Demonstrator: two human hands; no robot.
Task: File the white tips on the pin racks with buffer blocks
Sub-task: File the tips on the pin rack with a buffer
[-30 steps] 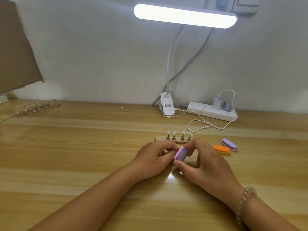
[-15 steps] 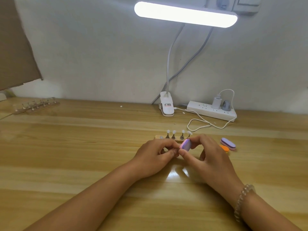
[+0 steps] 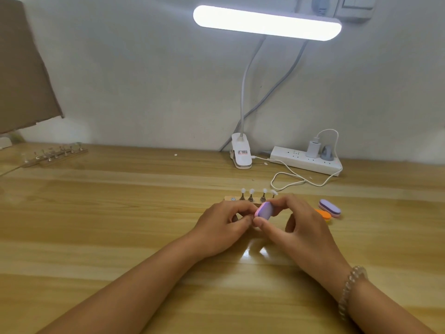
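Buffer block (image 3: 264,210) pinched in right hand (image 3: 298,229)

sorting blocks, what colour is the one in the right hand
Buffer block: lilac face, pink edge; head view.

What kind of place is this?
Probably a home nail-practice desk: a wooden table against a bare wall, a clip-on lamp beside a power strip, and a pin rack of white tips, plus buffer blocks.
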